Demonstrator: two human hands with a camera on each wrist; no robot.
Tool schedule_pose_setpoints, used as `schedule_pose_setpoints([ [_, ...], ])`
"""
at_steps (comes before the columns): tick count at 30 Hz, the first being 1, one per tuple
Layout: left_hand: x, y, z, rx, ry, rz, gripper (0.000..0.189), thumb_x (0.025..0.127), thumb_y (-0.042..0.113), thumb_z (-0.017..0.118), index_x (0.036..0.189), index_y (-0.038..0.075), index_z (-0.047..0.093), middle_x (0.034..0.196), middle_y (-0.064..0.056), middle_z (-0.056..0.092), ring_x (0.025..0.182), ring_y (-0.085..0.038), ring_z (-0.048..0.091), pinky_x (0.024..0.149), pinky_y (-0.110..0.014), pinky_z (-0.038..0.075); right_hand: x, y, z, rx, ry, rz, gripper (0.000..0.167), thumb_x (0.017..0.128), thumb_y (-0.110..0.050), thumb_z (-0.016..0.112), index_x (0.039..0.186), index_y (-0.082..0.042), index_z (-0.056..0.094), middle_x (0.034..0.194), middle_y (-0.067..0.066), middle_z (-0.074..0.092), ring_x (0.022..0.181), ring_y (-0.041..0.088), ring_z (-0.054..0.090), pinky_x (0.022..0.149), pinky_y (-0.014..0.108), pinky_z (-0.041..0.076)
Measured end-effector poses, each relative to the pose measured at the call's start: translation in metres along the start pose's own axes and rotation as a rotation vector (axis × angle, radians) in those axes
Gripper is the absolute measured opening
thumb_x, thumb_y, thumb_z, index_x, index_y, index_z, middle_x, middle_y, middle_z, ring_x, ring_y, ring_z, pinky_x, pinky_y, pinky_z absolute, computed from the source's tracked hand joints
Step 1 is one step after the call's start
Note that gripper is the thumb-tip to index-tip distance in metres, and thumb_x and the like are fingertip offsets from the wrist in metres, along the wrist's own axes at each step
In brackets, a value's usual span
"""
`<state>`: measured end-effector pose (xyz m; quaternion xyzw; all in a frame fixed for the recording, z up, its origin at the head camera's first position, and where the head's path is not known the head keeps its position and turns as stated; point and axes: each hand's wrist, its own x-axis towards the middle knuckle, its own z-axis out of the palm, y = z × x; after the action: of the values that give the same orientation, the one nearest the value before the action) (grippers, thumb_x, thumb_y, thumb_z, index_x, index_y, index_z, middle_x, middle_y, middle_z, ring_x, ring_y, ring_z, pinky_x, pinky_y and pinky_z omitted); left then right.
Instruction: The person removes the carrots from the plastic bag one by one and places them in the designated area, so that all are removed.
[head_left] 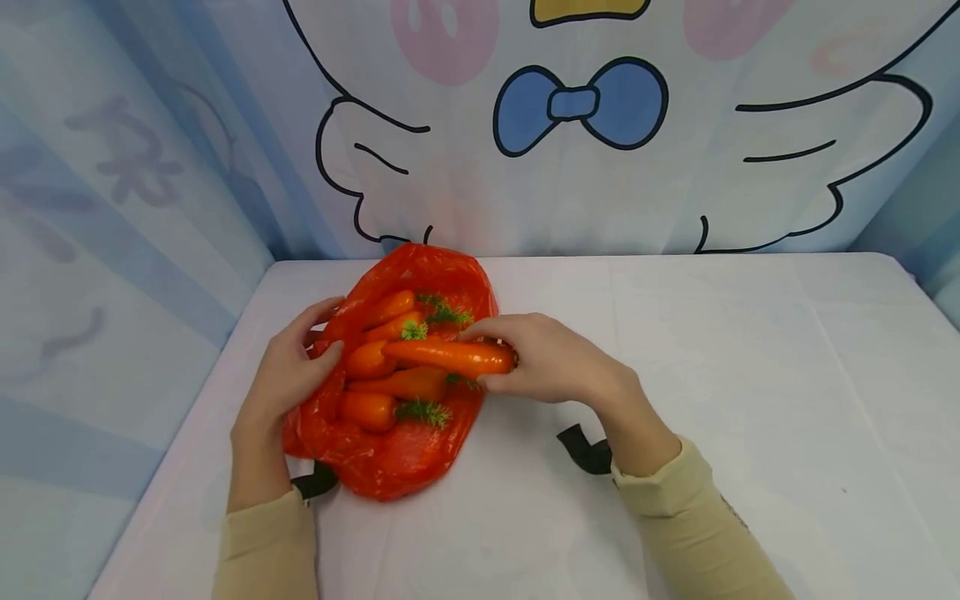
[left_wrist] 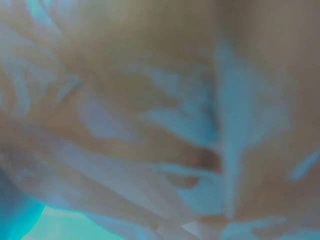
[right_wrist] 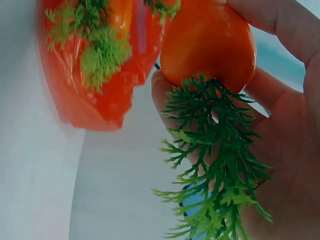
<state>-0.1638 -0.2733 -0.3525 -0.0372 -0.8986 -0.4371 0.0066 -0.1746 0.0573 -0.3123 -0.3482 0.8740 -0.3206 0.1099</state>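
Note:
An orange carrot (head_left: 457,357) lies across the top of the others, its thick end in the grip of my right hand (head_left: 555,360). In the right wrist view, green feathery leaves (right_wrist: 215,135) hang from that carrot's end, against the palm. A red plastic bag (head_left: 405,475) spreads open on the table, and several more carrots (head_left: 367,411) with green tops lie inside it. At the bag's left rim, my left hand (head_left: 288,367) holds the plastic, thumb on the near face and fingers partly hidden by it. Blurred, wrinkled plastic (left_wrist: 110,120) fills the left wrist view.
A white cloth covers the table (head_left: 750,400). Behind it hangs a curtain (head_left: 600,192) with a cartoon print, and another curtain (head_left: 112,292) flanks the left side. Dark straps (head_left: 585,450) stick out by the wrists.

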Motion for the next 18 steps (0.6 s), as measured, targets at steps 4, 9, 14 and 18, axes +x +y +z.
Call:
schedule_pose_setpoints([
  [4, 0.000, 0.001, 0.000, -0.003, -0.019, -0.029, 0.054, 0.101, 0.015, 0.054, 0.154, 0.018, 0.042, 0.143, -0.014, 0.051, 0.122, -0.036, 0.051, 0.100, -0.058, 0.047, -0.005, 0.007, -0.010, 0.018, 0.047, 0.029, 0.041, 0.087, -0.012, 0.071, 0.128, -0.013, 0.066, 0.101, -0.001, 0.064, 0.082, 0.017, 0.057, 0.068, 0.033, 0.052],
  [9, -0.001, 0.001, 0.002, -0.007, -0.025, -0.053, 0.054, 0.101, 0.014, 0.052, 0.154, 0.019, 0.041, 0.144, -0.014, 0.050, 0.123, -0.036, 0.050, 0.100, -0.057, 0.047, -0.010, 0.017, -0.018, 0.017, 0.083, 0.075, 0.043, 0.088, -0.012, 0.073, 0.130, -0.011, 0.065, 0.102, 0.002, 0.064, 0.084, 0.020, 0.057, 0.071, 0.035, 0.052],
  [14, 0.000, 0.002, 0.002, -0.002, -0.020, -0.047, 0.054, 0.101, 0.012, 0.050, 0.154, 0.018, 0.042, 0.143, -0.015, 0.050, 0.121, -0.037, 0.051, 0.100, -0.057, 0.046, -0.011, 0.029, -0.023, 0.012, 0.105, 0.113, 0.042, 0.088, -0.012, 0.073, 0.130, -0.011, 0.066, 0.105, 0.003, 0.064, 0.087, 0.022, 0.057, 0.073, 0.036, 0.051],
  [18, 0.000, 0.003, 0.002, -0.004, -0.019, -0.045, 0.053, 0.101, 0.012, 0.048, 0.153, 0.017, 0.042, 0.142, -0.016, 0.051, 0.119, -0.037, 0.052, 0.100, -0.058, 0.046, -0.012, 0.039, -0.029, 0.002, 0.123, 0.136, 0.042, 0.089, -0.011, 0.073, 0.130, -0.010, 0.066, 0.108, 0.005, 0.064, 0.090, 0.024, 0.056, 0.075, 0.038, 0.051],
])
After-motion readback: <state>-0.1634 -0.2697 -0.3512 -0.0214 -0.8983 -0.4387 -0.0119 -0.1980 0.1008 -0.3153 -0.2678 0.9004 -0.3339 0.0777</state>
